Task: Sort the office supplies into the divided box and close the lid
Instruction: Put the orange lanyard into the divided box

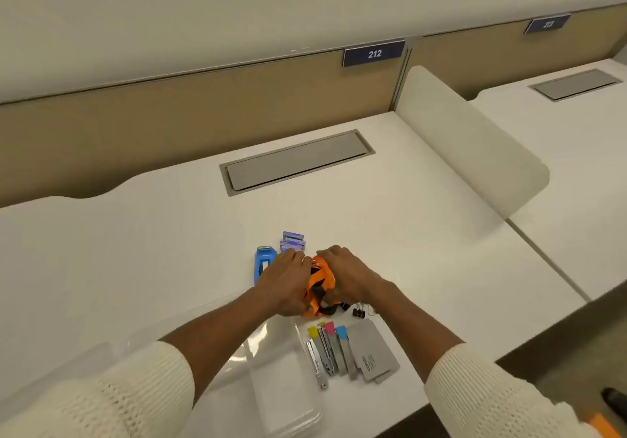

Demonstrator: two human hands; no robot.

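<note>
You are pressing both hands around an orange lanyard bundle lying on the white desk, near its middle and just beyond the clear divided box. Your left hand is cupping the bundle's left side with fingers together and extended away from you; your right hand is covering its right side, fingers curled over the top. Both hands are closing on the bundle, whose long axis is running from near you toward the far partition, tilted slightly right. A blue stapler is lying just left of your left hand, its long axis also pointing away from you. Two purple staple boxes are sitting just beyond your fingertips. Black binder clips are resting beside your right wrist. Colour-capped metal cutters and a grey card sleeve are lying right of the box, long axes angled toward you.
</note>
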